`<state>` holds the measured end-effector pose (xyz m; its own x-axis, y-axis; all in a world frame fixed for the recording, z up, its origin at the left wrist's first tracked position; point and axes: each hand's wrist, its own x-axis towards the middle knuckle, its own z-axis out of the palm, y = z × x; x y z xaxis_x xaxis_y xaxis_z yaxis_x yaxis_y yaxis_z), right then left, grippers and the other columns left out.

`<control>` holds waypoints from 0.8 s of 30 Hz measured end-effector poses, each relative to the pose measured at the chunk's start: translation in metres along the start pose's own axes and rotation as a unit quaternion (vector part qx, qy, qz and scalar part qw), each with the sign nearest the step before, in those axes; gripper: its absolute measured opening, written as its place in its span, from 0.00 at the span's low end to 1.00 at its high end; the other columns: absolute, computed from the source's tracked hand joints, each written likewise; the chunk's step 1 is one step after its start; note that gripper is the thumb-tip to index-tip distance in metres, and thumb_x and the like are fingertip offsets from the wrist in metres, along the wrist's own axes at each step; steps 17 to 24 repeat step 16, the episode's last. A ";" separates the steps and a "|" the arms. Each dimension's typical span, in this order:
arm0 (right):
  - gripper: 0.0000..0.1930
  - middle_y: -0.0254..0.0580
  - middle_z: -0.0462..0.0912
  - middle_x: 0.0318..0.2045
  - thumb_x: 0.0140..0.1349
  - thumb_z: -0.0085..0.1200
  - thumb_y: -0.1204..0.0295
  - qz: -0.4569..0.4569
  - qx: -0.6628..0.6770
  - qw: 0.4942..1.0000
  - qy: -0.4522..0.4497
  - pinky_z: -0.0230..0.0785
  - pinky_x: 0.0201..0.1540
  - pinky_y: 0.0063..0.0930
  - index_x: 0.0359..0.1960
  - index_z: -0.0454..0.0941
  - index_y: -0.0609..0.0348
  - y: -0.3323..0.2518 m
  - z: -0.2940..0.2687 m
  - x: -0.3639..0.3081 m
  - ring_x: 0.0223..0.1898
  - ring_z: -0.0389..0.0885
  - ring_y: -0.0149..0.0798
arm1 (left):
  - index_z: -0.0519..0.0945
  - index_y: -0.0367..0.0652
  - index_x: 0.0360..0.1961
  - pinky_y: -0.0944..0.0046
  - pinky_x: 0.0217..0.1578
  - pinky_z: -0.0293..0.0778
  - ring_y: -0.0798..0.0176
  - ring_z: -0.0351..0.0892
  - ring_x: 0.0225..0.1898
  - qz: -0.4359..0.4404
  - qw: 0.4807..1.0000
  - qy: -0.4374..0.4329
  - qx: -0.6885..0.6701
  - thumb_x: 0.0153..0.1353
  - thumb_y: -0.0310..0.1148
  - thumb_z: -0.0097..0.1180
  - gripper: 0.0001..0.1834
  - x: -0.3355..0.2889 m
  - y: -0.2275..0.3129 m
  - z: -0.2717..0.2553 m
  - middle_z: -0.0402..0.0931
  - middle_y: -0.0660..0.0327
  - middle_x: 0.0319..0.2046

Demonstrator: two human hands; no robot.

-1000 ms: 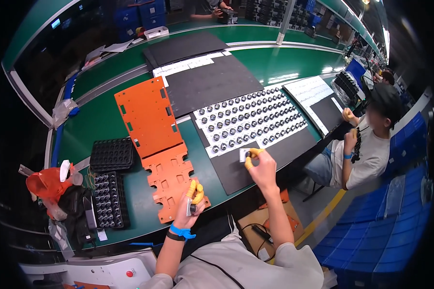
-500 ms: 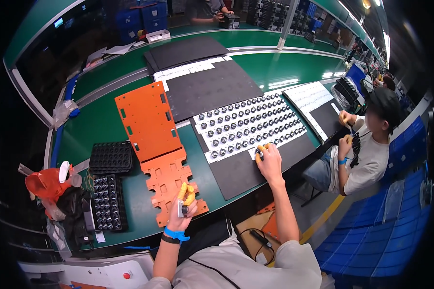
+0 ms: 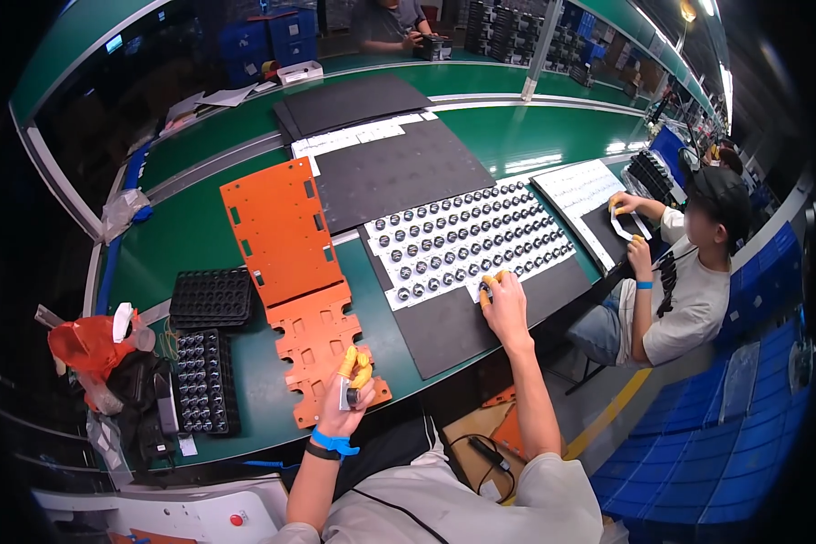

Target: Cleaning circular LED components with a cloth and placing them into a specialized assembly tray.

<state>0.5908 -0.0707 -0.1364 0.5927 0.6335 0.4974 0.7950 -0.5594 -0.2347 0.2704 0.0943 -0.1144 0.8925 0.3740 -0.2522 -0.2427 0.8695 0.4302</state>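
Observation:
My left hand (image 3: 340, 410), with yellow finger covers and a blue wristband, is raised over the near end of an orange plate (image 3: 310, 349). Its fingers are closed around a small round black part (image 3: 352, 396) with a pale, shiny side. My right hand (image 3: 508, 313), also in yellow finger covers, is at the near edge of a white sheet (image 3: 383, 263) set with rows of round black parts (image 3: 449, 257). Its fingertips pinch a similar round black part (image 3: 486, 287), mostly hidden by them. Under the sheet lies a dark foam board (image 3: 444, 335).
Left on the green bench stand a black tray (image 3: 210, 299) and another tray of round parts (image 3: 204, 381), beside an orange bag (image 3: 86, 349). More dark boards (image 3: 390, 168) lie behind. A co-worker (image 3: 698, 290) sits at the right, holding a white strip (image 3: 627, 228).
My left hand has turned slightly with its part. My right hand stays nearly in place. The co-worker's hands have moved apart and onto the board, with a white strip between them.

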 end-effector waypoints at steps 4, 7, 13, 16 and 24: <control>0.14 0.49 0.77 0.40 0.55 0.64 0.76 -0.015 -0.005 0.999 -0.027 0.72 0.49 0.42 0.45 0.84 0.63 0.001 -0.004 0.002 0.46 0.75 0.50 | 0.74 0.42 0.47 0.73 0.14 0.50 0.74 0.53 0.14 0.000 0.999 -0.034 0.004 0.81 0.44 0.40 0.17 0.001 -0.004 -0.002 0.62 0.69 0.24; 0.15 0.48 0.77 0.40 0.55 0.64 0.77 -0.004 -0.007 1.000 -0.002 0.71 0.48 0.42 0.46 0.84 0.61 -0.004 -0.006 0.004 0.45 0.76 0.49 | 0.74 0.42 0.47 0.73 0.15 0.51 0.74 0.54 0.14 -0.011 1.000 -0.008 -0.001 0.81 0.43 0.40 0.17 -0.002 -0.007 0.005 0.61 0.68 0.23; 0.13 0.44 0.80 0.32 0.53 0.71 0.74 -0.088 0.311 0.944 0.068 0.73 0.39 0.39 0.41 0.86 0.56 -0.128 -0.053 -0.018 0.34 0.79 0.48 | 0.75 0.39 0.49 0.72 0.16 0.52 0.74 0.55 0.16 -0.009 0.997 -0.045 -0.061 0.81 0.42 0.39 0.17 0.009 -0.016 0.001 0.60 0.69 0.21; 0.20 0.41 0.80 0.33 0.50 0.76 0.64 -0.159 0.357 0.920 -0.020 0.73 0.41 0.38 0.46 0.88 0.50 -0.172 -0.066 -0.036 0.35 0.78 0.46 | 0.74 0.39 0.54 0.71 0.17 0.54 0.74 0.56 0.16 -0.017 0.997 0.062 -0.049 0.80 0.43 0.41 0.19 0.008 -0.019 0.021 0.61 0.70 0.21; 0.20 0.41 0.80 0.33 0.50 0.76 0.64 -0.159 0.357 0.920 -0.020 0.73 0.41 0.38 0.46 0.88 0.50 -0.172 -0.066 -0.036 0.35 0.78 0.46 | 0.74 0.39 0.54 0.71 0.17 0.54 0.74 0.56 0.16 -0.017 0.997 0.062 -0.049 0.80 0.43 0.41 0.19 0.008 -0.019 0.021 0.61 0.70 0.21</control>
